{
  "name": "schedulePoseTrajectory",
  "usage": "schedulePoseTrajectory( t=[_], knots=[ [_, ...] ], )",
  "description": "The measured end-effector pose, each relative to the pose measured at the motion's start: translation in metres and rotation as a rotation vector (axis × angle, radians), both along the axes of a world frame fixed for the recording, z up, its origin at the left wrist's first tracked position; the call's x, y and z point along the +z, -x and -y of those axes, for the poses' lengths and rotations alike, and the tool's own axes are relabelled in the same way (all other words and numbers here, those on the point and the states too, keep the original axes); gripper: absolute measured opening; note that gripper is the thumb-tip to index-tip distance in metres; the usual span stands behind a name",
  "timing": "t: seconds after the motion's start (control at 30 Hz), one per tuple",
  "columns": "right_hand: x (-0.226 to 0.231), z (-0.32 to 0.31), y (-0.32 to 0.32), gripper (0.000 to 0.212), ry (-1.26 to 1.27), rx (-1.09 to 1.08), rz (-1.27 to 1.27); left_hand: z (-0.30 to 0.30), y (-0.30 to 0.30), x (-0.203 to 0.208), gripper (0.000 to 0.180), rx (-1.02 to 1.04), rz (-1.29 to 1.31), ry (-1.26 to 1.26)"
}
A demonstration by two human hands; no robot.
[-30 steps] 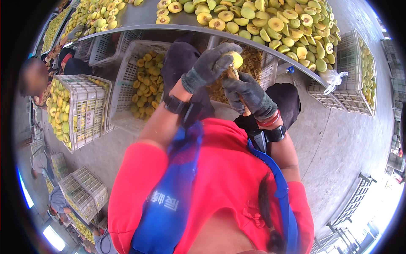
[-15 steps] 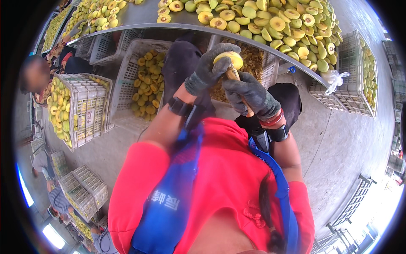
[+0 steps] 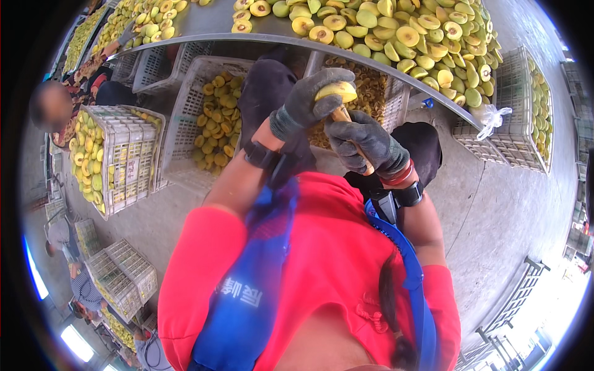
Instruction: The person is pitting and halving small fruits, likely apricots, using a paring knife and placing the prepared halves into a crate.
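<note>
While the left hand (image 3: 307, 99) cups a yellow-green fruit half (image 3: 337, 92) in its dark glove, I see from my end that the right hand (image 3: 366, 141) is wrapped around a slim wooden-handled tool (image 3: 340, 114), its butt poking out below the fist. Both grips look firm: the left thumb and fingers pinch the fruit around its edge, and the right fingers curl fully about the handle. The fruit is up in front of the chest, above the knees and short of the near edge of the metal table (image 3: 223, 25). The tool's upper end meets the fruit's lower side as I view it — its tip is hidden from me, so I cannot tell how deep it sits.

I judge the step in hand to be working the tool against the fruit, probably on the cut face. As I read it, the next move calls for a steady left hold and a controlled turn or push of the right wrist, with the left thumb kept off the tip's path.

Close around the work, a pile of fruit halves (image 3: 427, 37) covers much of the tabletop — and under the table, a crate (image 3: 396, 102) holds brownish scraps, with a second crate (image 3: 175, 123) of fruit halves to its left.
</note>
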State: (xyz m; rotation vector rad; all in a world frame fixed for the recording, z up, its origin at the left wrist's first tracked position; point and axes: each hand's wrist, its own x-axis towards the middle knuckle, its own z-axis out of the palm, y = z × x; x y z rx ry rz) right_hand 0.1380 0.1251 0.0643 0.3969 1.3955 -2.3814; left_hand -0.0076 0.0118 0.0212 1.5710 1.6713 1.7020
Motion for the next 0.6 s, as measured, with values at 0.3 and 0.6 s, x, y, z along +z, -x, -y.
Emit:
schedulePoseTrajectory(
  t=[0.3,0.6],
  knots=[
    [0.001,0.003,0.001,0.014,-0.031,-0.026,-0.048,0.001,-0.002,-0.004,0.044,-0.131,0.221,0.027],
    [0.01,0.008,0.008,0.016,0.11,-0.031,-0.066,-0.005,-0.01,0.011,0.046,-0.029,0.396,-0.12]
  ],
)
